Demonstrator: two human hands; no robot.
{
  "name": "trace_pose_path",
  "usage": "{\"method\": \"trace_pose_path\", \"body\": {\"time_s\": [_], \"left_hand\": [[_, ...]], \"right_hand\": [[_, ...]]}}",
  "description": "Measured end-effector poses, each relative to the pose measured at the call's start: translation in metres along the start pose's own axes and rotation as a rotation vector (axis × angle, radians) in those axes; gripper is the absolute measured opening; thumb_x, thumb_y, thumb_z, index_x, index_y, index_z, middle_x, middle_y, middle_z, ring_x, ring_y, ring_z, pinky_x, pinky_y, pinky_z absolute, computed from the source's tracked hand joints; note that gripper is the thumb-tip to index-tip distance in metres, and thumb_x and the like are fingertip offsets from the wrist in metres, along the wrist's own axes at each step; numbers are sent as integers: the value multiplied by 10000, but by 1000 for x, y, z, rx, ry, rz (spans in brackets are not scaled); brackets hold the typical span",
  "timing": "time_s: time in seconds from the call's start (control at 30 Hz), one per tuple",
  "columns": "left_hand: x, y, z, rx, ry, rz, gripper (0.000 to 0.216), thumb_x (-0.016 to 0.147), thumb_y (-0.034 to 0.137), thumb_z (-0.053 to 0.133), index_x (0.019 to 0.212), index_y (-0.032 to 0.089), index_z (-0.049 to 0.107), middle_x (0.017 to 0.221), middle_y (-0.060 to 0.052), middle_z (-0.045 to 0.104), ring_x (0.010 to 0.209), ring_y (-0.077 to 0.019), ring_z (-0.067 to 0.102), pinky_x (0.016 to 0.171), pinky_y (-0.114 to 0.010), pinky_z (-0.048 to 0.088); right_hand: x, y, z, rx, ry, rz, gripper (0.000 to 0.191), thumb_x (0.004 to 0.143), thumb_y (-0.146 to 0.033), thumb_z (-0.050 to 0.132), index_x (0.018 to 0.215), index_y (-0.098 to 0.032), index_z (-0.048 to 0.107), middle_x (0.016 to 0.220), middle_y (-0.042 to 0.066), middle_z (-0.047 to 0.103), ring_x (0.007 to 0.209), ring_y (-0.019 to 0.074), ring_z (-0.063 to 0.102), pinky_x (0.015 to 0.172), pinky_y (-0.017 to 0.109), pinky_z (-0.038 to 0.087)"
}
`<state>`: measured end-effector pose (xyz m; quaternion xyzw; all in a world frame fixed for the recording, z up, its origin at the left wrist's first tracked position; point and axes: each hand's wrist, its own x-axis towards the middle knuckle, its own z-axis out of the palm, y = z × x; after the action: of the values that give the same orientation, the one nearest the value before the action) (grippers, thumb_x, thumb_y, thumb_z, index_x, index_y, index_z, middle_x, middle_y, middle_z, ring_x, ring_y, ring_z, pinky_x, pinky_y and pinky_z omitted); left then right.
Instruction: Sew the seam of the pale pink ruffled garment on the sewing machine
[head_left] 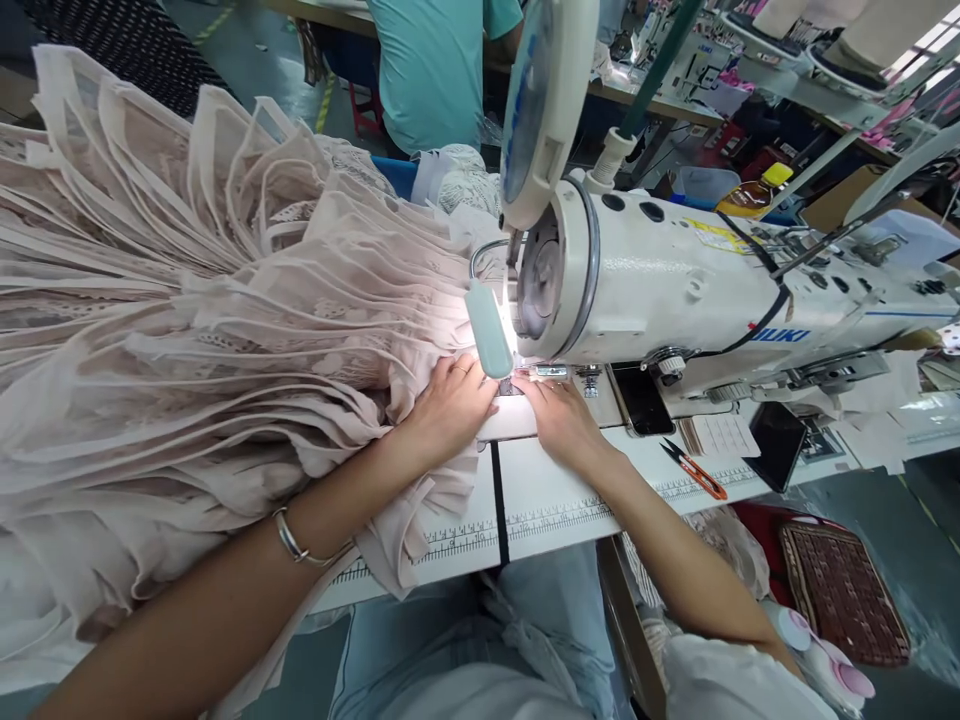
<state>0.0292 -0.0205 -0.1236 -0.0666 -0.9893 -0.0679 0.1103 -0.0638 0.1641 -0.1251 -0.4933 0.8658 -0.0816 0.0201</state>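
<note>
A large heap of pale pink fabric [300, 290], ruffled and partly lacy, covers the left of the sewing table and runs up to the sewing machine [645, 270]. My left hand [454, 400], wearing a ring, is closed on the fabric's edge beside the needle area. Some of its fingertips are hidden by a pale green lamp head [490, 330]. On the other side, my right hand [562, 415] lies low on the machine bed, its fingers together and tips by the presser foot. What they pinch there is too small to make out. Bright light falls around the needle.
A round magnifier [540, 110] stands before the machine head. Right of my right hand lie a phone [641, 398], orange thread snips [694, 470] and a dark flat device [778, 445]. A printed ruler [555, 518] follows the table's front edge. A person in teal [431, 75] is beyond.
</note>
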Motion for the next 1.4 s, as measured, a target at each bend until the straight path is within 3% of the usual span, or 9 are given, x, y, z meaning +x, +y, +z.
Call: {"method": "trace_pose_path", "body": {"time_s": [0.13, 0.3, 0.5, 0.73, 0.93, 1.17, 1.4], "left_hand": [[-1, 7, -1, 116, 55, 65, 231, 984, 175, 446, 978, 135, 674, 907, -124, 673, 912, -288, 600, 812, -444, 409], [0, 15, -3, 241, 118, 122, 371, 940, 22, 325, 823, 132, 659, 730, -111, 618, 684, -247, 553, 682, -406, 378], [4, 8, 3, 181, 157, 68, 342, 900, -2, 328, 889, 126, 645, 818, -134, 656, 851, -295, 615, 892, -473, 425], [7, -3, 7, -68, 125, -36, 200, 936, 149, 440, 1071, 167, 585, 986, -98, 713, 1060, -279, 642, 1065, -479, 406], [11, -3, -1, -126, 61, -37, 161, 909, 162, 477, 1035, 141, 575, 994, -131, 711, 1086, -298, 646, 1095, -492, 412], [14, -1, -1, -159, 60, -22, 160, 911, 146, 472, 1023, 152, 585, 1024, -140, 709, 1096, -312, 642, 1052, -500, 449], [13, -2, 1, -120, 90, -9, 127, 918, 149, 479, 946, 168, 602, 932, -123, 707, 1005, -302, 663, 970, -489, 509]], "right_hand": [[3, 1, 3, 10, -21, 58, 518, 916, -53, 310, 1351, -153, 574, 1276, 155, 666, 1141, 298, 614, 992, 480, 474], [7, 1, 6, -35, -5, 108, 486, 890, -94, 374, 1332, -140, 570, 1029, 160, 703, 933, 315, 635, 868, 466, 506], [10, 0, 3, -72, -23, 157, 430, 914, -123, 386, 1282, -104, 606, 1056, 194, 691, 938, 325, 625, 881, 461, 478], [9, 11, 2, 63, -24, 47, 340, 904, -95, 374, 1057, -185, 664, 879, 85, 692, 783, 247, 587, 780, 374, 458], [4, 7, 1, 12, 33, 28, 526, 834, 2, 376, 1245, -198, 636, 1096, 104, 720, 966, 272, 633, 863, 395, 484], [2, 0, -1, -61, 23, 54, 562, 839, 18, 396, 1289, -190, 660, 1253, 106, 699, 1107, 289, 621, 947, 425, 493], [-2, 2, 0, -52, 25, 67, 602, 850, -8, 405, 1359, -227, 639, 1250, 88, 703, 1109, 273, 619, 835, 376, 531]]}}
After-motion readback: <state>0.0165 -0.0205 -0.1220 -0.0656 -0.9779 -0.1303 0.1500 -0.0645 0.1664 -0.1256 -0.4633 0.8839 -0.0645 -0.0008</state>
